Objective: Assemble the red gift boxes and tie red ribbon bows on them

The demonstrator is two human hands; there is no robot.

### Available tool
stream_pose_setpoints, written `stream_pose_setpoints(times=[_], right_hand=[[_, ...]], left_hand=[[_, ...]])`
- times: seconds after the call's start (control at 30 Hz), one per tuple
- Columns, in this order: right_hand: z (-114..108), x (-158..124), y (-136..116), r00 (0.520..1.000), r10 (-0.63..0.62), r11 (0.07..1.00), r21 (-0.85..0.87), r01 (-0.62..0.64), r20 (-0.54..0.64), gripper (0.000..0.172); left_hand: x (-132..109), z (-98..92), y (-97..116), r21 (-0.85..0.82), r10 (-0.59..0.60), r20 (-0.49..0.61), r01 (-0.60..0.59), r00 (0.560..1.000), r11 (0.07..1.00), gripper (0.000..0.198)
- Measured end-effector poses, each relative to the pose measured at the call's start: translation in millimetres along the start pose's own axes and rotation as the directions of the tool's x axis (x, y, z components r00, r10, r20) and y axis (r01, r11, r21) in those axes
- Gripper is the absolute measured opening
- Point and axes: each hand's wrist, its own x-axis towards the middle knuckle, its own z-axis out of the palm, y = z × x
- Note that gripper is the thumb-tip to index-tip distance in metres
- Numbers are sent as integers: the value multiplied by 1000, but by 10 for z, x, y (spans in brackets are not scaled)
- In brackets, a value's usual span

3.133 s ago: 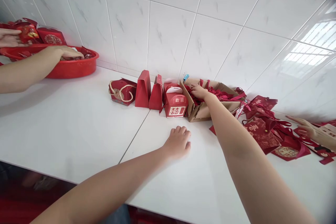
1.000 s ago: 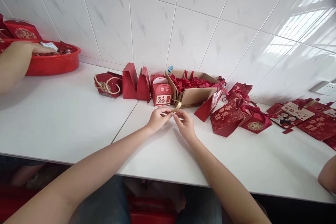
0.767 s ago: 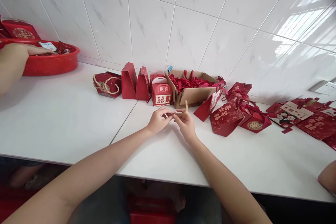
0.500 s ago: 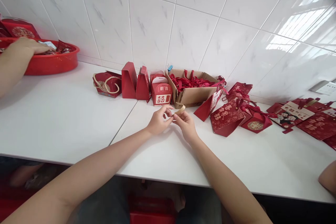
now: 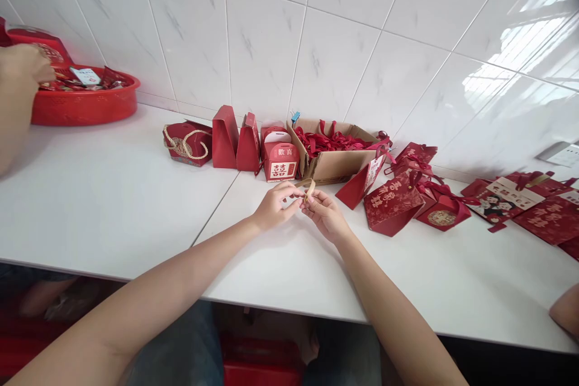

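A thin gold ribbon forms a small loop between my hands, just above the white table. My left hand pinches it from the left, fingers closed. From the right, my right hand grips the ribbon between thumb and fingers at the base of the loop. The fingertips hide part of the ribbon. Right behind my hands are a red gift box with gold and white lettering and an open cardboard box full of red ribbons.
Red gift boxes line up to the left, one with a rope handle. More red boxes with ribbons lie at right. A co-worker's hand is over a red basin of small packets. A tiled wall stands behind.
The gold ribbon has gone from an open curve to a small loop crossed at my fingertips. The co-worker's hand has lifted out of the basin and moved left.
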Motion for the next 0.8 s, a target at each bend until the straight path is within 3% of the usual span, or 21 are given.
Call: stream_pose_setpoints(times=[0.43, 0.8], right_hand=[[-2, 5, 33, 995, 44, 998, 58, -39, -90, 40], [7, -10, 8, 996, 71, 992, 107, -65, -49, 31]], left_hand=[[-8, 14, -26, 9, 88, 22, -88, 996, 996, 18], [-13, 19, 3, -135, -17, 61, 25, 998, 991, 18]])
